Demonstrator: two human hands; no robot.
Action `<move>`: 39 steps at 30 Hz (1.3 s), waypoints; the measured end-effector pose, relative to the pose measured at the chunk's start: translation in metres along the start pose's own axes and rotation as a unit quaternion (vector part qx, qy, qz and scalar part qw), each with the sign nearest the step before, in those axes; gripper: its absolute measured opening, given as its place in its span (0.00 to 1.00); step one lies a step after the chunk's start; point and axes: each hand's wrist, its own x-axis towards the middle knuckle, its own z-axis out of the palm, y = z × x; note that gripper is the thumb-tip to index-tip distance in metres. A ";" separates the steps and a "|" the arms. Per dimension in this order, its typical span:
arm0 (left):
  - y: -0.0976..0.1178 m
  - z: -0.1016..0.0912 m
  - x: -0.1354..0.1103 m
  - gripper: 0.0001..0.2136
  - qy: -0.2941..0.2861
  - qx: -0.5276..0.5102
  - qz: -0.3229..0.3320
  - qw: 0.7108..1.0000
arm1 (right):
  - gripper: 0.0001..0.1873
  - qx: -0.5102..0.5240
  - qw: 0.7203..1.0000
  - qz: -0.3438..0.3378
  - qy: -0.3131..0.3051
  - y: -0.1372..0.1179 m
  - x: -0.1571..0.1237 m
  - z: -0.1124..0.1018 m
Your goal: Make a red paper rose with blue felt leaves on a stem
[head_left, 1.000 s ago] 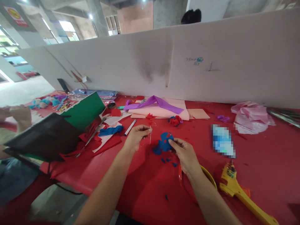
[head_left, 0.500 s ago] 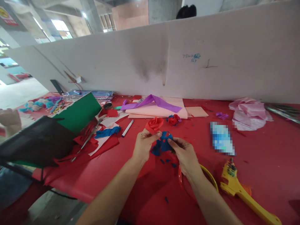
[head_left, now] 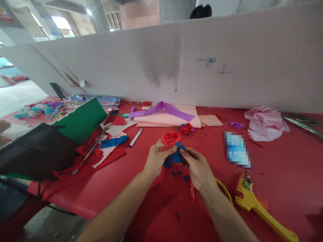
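My left hand pinches a red crepe-paper rose from below, its bloom turned upward. Right against it, a blue paper piece is gripped between the thumb and fingers of my right hand, touching the underside of the rose. Under the hands, several small blue scraps lie on the red tabletop. A finished-looking cluster of red and blue paper flowers rests just beyond. Behind my right forearm shows part of a yellow ring-shaped thing.
A yellow glue gun lies at the right, below a blurred blue packet and crumpled pink plastic. Scissors lie among paper scraps at the left, near a white marker. Folded peach paper sits under a purple strip.
The rose has tilted and shifted slightly right, and the blue piece has come closer beneath it. Both hands keep their grip. The whole view has shifted slightly.
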 end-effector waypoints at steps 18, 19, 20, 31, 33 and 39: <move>0.002 0.002 -0.003 0.11 -0.009 -0.041 -0.059 0.997 | 0.08 0.097 0.992 0.017 -0.078 0.003 0.001 -0.002; 0.002 0.002 -0.003 0.12 -0.011 -0.050 -0.059 0.997 | 0.08 0.091 0.993 0.011 -0.078 0.004 0.001 -0.002; 0.002 0.002 -0.002 0.13 -0.012 -0.063 -0.060 0.996 | 0.09 0.088 0.993 0.007 -0.078 0.004 0.001 -0.002; 0.014 -0.011 0.001 0.11 -0.055 -0.088 -0.193 0.976 | 0.12 0.081 0.995 0.012 -0.060 0.002 0.005 -0.007; 0.013 -0.011 0.001 0.10 -0.038 -0.091 -0.176 0.979 | 0.13 0.077 0.995 0.029 -0.048 0.002 0.006 -0.006; 0.016 -0.010 0.002 0.06 -0.045 -0.114 -0.165 0.979 | 0.16 0.081 0.995 0.053 -0.030 0.004 0.008 -0.006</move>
